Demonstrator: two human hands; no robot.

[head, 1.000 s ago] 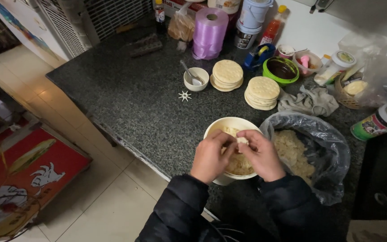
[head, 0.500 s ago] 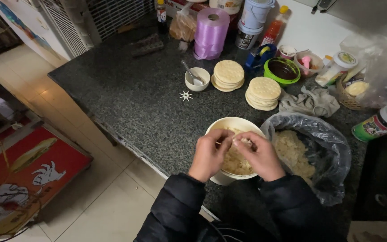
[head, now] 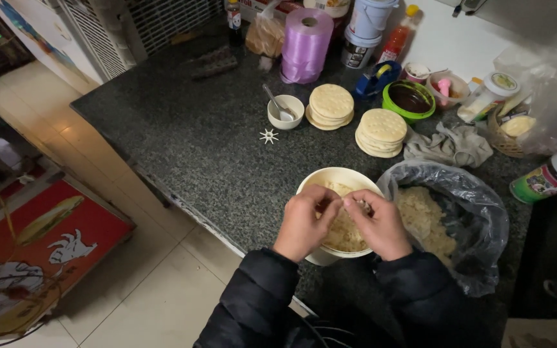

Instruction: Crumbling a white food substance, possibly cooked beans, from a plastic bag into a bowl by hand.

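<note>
Hands, left point(head: 304, 220) and right point(head: 378, 224), are pressed fingertip to fingertip, pinching pale crumbly food over a cream bowl point(head: 330, 178) at six o'clock on the counter point(head: 182, 135); crumbs are best kept falling inside its rim.

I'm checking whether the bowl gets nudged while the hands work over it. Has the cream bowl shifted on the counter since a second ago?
No. The cream bowl keeps its place beside the grey plastic bag, below the white star-shaped piece.

bare counter point(head: 182, 142) left, bag point(head: 478, 212) blocking right
</note>
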